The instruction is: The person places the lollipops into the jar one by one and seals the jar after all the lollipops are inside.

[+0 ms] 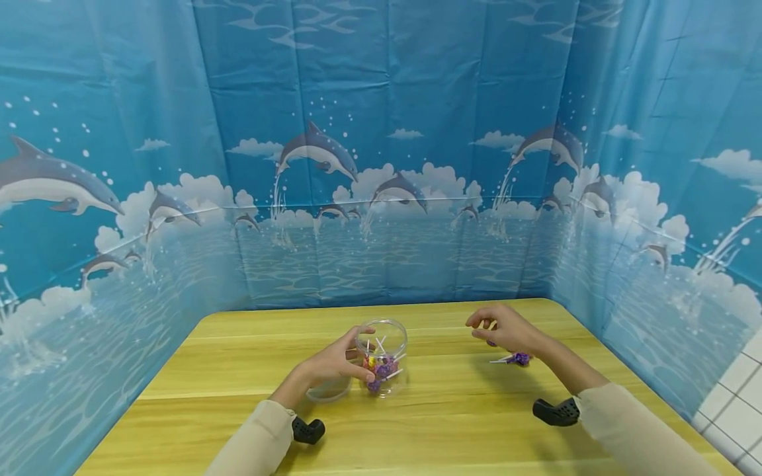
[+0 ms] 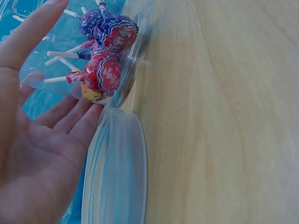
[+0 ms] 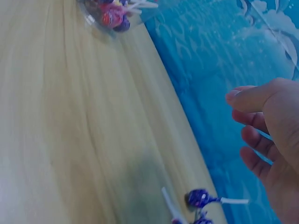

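Note:
A clear round jar (image 1: 382, 337) stands uncapped on the table, with several wrapped lollipops (image 1: 385, 370) inside, their white sticks slanting upward. My left hand (image 1: 339, 360) holds the jar from its left side, thumb in front and fingers behind. In the left wrist view, red, purple and yellow wrappers (image 2: 103, 72) show through the jar wall. A translucent lid (image 2: 119, 172) lies flat under the left hand. To the right, my right hand (image 1: 506, 328) hovers with loosely bent fingers and nothing in them. Below it lie purple lollipops (image 3: 198, 198) on the table.
The yellow wood-grain table (image 1: 440, 423) has a curtain with a dolphin print (image 1: 381, 251) behind it and along both sides. White tiles (image 1: 744, 390) show at the far right. A black wrist mount (image 1: 556, 411) sits on the right wrist, another (image 1: 308, 431) on the left.

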Demonstrator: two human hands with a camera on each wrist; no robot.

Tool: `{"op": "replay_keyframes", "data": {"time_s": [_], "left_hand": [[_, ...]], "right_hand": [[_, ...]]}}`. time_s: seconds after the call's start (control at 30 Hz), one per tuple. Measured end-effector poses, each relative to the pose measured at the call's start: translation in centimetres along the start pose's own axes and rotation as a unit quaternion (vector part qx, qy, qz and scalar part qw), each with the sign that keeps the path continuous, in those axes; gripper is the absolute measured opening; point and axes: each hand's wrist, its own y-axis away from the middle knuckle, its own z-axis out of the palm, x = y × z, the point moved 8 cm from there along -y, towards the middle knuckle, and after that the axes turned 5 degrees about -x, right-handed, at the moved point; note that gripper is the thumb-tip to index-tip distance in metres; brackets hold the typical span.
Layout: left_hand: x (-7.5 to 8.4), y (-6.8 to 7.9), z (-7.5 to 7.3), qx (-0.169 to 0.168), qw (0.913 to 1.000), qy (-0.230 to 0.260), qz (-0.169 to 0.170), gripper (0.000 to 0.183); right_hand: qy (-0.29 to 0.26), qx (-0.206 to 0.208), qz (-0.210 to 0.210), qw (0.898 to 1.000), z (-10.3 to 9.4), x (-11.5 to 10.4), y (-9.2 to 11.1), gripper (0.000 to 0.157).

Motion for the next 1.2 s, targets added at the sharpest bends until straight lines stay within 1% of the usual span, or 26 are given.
{"op": "replay_keyframes", "data": {"time_s": [0.2,0.33,0.53,0.7,0.8,0.97,1.1,1.2], "left_hand": [[-0.2,-0.1,-0.1,0.001,1.0,-0.004,0.005,0.084],[-0.3,-0.1,-0.1,0.001,1.0,-0.005,0.004,0.084],[-0.2,0.0,0.0,0.002,1.0,-0.006,0.0,0.085],[-0.3,0.0,-0.1,0.001,1.0,0.0,-0.001,0.085],[-0.3,0.0,0.0,-0.001,1.0,0.004,0.0,0.085],[-0.3,0.0,0.0,-0.001,1.0,0.0,0.002,0.086],[-0.2,0.0,-0.1,0.0,1.0,-0.007,0.004,0.086],[-0.2,0.0,-0.1,0.0,1.0,-0.008,0.005,0.086]], "right_hand": [[0.009,-0.017,0.015,1.0,0.9,1.7,1.4,0.016],[-0.002,-0.024,0.037,0.999,1.4,2.9,2.3,0.017],[-0.013,-0.018,0.045,0.999,2.0,4.6,3.3,0.019],[-0.007,-0.005,0.045,0.999,2.5,5.9,3.5,0.017],[0.01,-0.002,0.041,0.999,2.9,6.2,3.4,0.016],[0.046,-0.004,0.027,0.999,3.3,6.0,3.2,0.013],[0.058,0.002,0.029,0.998,3.2,5.9,3.2,0.014],[0.076,0.001,0.032,0.997,3.3,6.2,3.0,0.011]]}}
